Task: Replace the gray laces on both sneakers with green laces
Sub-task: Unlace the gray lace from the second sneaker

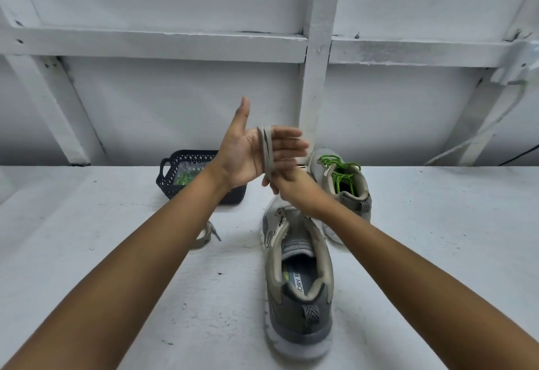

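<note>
The left hand (248,151) is raised with palm showing, thumb up and fingers straight. A gray lace (267,151) is looped round those fingers. Just below, the right hand (284,186) meets the lace's lower end, but it is blurred and partly hidden, so I cannot tell its grip. Beneath both stands the near sneaker (297,282), unlaced, on the white surface (116,253). Beyond it is the far sneaker (344,192), threaded with green laces (338,171). To the left lie a second gray lace (207,235) and a black basket (172,177).
</note>
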Action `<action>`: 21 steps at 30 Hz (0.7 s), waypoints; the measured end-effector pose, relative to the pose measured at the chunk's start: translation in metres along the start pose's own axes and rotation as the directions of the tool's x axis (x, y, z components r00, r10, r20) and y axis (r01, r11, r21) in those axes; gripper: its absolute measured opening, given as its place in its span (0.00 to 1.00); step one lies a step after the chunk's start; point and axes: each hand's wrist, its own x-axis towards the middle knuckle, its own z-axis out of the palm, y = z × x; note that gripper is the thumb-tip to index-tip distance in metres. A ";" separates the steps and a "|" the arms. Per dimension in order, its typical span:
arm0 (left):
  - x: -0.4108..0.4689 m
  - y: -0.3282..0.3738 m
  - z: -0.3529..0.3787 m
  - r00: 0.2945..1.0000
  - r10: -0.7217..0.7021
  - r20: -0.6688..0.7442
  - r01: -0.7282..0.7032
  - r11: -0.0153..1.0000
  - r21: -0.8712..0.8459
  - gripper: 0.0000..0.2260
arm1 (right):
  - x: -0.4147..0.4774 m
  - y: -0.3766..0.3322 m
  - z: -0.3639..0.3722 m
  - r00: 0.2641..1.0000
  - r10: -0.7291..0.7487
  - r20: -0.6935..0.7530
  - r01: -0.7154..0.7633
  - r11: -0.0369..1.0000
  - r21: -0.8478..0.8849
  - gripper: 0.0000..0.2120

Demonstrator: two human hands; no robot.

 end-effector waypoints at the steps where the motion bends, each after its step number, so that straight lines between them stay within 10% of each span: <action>1: 0.000 0.003 -0.002 0.999 0.015 -0.033 -0.014 1.000 0.011 0.44 | -0.006 -0.003 0.004 0.999 -0.025 0.042 0.027 0.998 -0.051 0.15; 16: -0.006 -0.012 -0.008 0.991 -0.136 0.010 0.134 0.982 0.135 0.43 | 0.000 -0.072 -0.064 0.958 -0.279 -0.070 0.251 0.929 -0.273 0.12; 21: -0.010 -0.012 0.002 0.983 -0.161 0.088 0.154 0.984 0.088 0.43 | 0.017 -0.054 -0.065 0.982 -0.170 -0.078 0.180 0.972 0.149 0.07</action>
